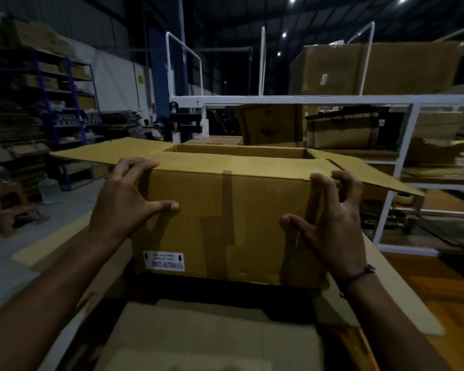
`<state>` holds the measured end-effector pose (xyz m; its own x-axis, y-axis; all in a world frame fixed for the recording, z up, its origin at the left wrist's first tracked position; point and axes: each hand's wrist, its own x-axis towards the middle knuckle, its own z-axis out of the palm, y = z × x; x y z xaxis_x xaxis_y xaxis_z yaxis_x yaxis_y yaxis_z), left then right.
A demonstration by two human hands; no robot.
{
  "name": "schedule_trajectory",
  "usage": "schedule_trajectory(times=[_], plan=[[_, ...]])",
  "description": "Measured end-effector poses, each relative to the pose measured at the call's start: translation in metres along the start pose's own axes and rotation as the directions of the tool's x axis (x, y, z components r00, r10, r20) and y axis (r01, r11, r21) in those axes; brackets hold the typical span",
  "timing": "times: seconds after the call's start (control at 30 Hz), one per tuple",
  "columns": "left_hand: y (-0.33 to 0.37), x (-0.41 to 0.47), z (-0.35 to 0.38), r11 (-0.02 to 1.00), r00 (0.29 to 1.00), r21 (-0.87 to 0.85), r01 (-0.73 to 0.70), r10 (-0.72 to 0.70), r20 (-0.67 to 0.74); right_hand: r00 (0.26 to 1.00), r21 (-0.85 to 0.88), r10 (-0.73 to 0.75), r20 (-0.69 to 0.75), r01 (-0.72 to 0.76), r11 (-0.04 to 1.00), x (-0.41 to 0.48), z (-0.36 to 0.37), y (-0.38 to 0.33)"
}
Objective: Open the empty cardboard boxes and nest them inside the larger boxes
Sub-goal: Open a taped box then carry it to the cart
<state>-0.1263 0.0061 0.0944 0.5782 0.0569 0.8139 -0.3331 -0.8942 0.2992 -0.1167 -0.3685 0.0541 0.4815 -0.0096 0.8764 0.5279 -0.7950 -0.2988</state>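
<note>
So both hands are gripping an open cardboard box [225,215] right in the middle of the view. The left hand [126,202] is clamping the box's upper left corner, fingers curling over the top edge and thumb pressing flat on the near face. The right hand [330,226] is doing the same at the upper right corner, fingers hooking over the edge by the side flap, thumb on the near face. There's a dark cord bracelet [356,277] sitting on that wrist.

The box's top flaps are sticking out to the left and right, and the inside is looking empty from what I can see. A strip of tape [227,199] is running down the near face, and a white label [164,260] is sitting upside down near the bottom left corner of that face.

The box is hanging over a larger open box [209,333] below it, whose flaps are spreading out to both sides. Can't tell if the bottom is touching anything in there, it's pretty dark.

Behind it, a white metal rack [306,99] is holding more cartons [413,68], and blue shelving [70,103] is standing off to the left.
</note>
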Motion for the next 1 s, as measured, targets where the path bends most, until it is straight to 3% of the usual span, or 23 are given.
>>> schedule_trajectory(times=[0.43, 1.0], plan=[[-0.07, -0.036, -0.009, 0.991, 0.999, -0.12, 0.052, -0.05, 0.018, 0.999, -0.094, -0.004, 0.035, 0.007, 0.996, -0.028, 0.022, -0.066], [-0.089, -0.121, 0.033, 0.976, 0.983, -0.162, 0.142, -0.12, 0.14, 0.954, -0.115, 0.243, 0.175, -0.225, 0.968, -0.128, 0.052, -0.043]])
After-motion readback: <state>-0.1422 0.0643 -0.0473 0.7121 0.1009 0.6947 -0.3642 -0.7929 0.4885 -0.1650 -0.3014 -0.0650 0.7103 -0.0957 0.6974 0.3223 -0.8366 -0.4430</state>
